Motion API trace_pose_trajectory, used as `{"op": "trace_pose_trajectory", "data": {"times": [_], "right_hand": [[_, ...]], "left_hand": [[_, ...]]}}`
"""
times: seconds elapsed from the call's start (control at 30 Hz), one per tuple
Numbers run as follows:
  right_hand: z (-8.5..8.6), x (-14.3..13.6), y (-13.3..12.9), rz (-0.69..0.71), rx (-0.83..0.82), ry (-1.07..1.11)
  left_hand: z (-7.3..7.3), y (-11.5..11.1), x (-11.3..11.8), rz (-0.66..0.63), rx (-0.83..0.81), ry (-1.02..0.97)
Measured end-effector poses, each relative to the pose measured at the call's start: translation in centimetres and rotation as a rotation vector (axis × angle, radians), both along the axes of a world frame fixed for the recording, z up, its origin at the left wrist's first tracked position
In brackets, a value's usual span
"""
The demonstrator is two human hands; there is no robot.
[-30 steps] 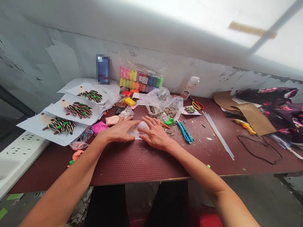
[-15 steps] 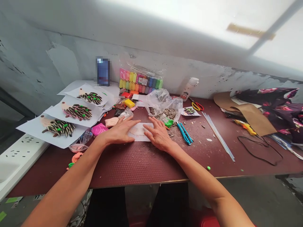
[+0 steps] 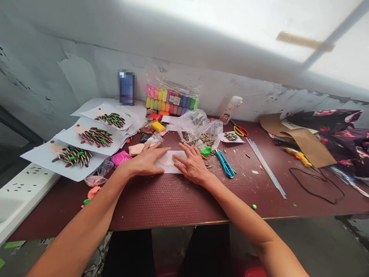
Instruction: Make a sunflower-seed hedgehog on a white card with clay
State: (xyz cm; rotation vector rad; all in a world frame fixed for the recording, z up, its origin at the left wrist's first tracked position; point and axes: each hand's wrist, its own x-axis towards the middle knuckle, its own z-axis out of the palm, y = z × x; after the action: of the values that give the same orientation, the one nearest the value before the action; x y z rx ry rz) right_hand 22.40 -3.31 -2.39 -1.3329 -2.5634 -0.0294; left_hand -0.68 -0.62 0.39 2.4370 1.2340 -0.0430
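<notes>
A small white sheet of paper (image 3: 170,158) with a faint outline drawing lies flat on the table. My left hand (image 3: 147,161) rests on its left side with fingers spread. On its right side lies my right hand (image 3: 192,163), palm down and fingers apart. Beyond the right hand is a clear plastic bag (image 3: 194,122) with striped sunflower seeds (image 3: 208,139) in and around it. A lump of pale pink clay (image 3: 136,149) and a magenta clay lump (image 3: 121,157) sit by the left hand. A teal utility knife (image 3: 225,163) is to the right.
Sheets with seed-covered hedgehogs (image 3: 72,153) overlap at left, beside a white power strip (image 3: 27,188). A pack of coloured clay (image 3: 170,102) leans on the wall. Scissors (image 3: 240,130), a bottle (image 3: 230,109), clear glue sticks (image 3: 266,167) and a yellow glue gun (image 3: 301,157) lie rightward.
My right hand has slid slightly left over the paper. My left hand stays almost where it was, and the view has shifted a little.
</notes>
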Motion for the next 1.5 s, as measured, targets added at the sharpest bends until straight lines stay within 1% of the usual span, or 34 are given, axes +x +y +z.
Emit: {"op": "trace_pose_trajectory", "data": {"times": [0.17, 0.3, 0.53, 0.7, 0.83, 0.9, 1.03, 1.27, 1.43, 1.5], "right_hand": [[0.0, -0.6, 0.2, -0.019, -0.050, -0.015], [0.0, -0.8, 0.4, -0.010, -0.052, 0.008], [-0.4, 1.1, 0.4, -0.079, -0.004, 0.092], [-0.3, 1.1, 0.0, 0.045, 0.020, 0.085], [-0.2, 0.9, 0.0, 0.087, 0.018, 0.054], [-0.1, 1.3, 0.2, 0.071, 0.029, 0.062], [0.0, 2.2, 0.7, -0.020, 0.053, 0.100], [0.2, 1.6, 0.3, 0.048, -0.051, 0.025], [0.5, 2.5, 0.7, -0.043, -0.037, 0.096], [0.6, 3.1, 1.0, -0.058, -0.052, 0.084]], "left_hand": [[-0.3, 0.1, 0.0, 0.003, 0.009, -0.005], [-0.3, 0.1, -0.1, -0.001, 0.007, -0.017], [-0.2, 0.1, 0.0, 0.001, 0.006, 0.004], [-0.3, 0.0, 0.0, 0.002, 0.006, 0.007], [-0.4, 0.0, -0.1, 0.005, 0.013, 0.000], [-0.5, 0.1, -0.1, 0.003, 0.011, -0.001], [-0.6, 0.2, -0.1, -0.001, 0.002, 0.010], [-0.4, 0.1, -0.2, -0.008, 0.007, -0.005], [-0.3, 0.1, -0.1, -0.010, 0.000, 0.002], [-0.2, 0.1, -0.1, -0.011, -0.006, 0.010]]}}
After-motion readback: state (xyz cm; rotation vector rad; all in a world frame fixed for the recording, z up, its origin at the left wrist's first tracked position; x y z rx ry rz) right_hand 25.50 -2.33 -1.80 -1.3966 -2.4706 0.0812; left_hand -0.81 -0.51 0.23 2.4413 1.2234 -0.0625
